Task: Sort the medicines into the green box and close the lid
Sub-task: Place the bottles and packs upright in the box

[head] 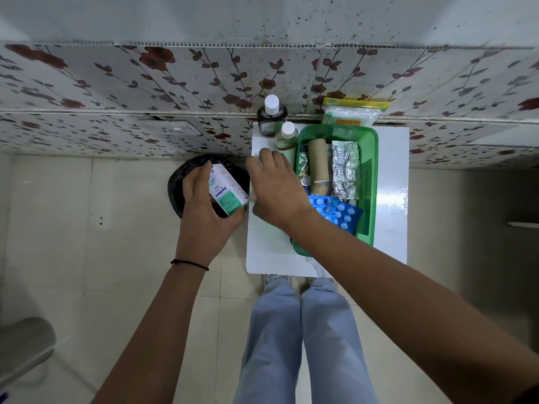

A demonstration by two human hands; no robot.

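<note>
1. Right hand (275,188) covers near-left rim of green box (369,182); whatever's under the palm can't be seen.
2. Left hand (204,205) hides pt of white-green carton (229,193); small print too small to read.
3. Black bin (178,185) contents obscured.

Counts of the items visible on and beside the white table.

Two hands: left hand (204,205), right hand (277,191). One white-and-green carton (229,191). Two white-capped bottles: the dark bottle (271,113) and the smaller bottle (287,137). One green box (369,182), containing one silver blister strip (345,170), two blue blister packs (335,211) and one tan roll (317,164); further contents cannot be counted. One packet of cotton buds (354,112). One black bin (179,182).
</note>
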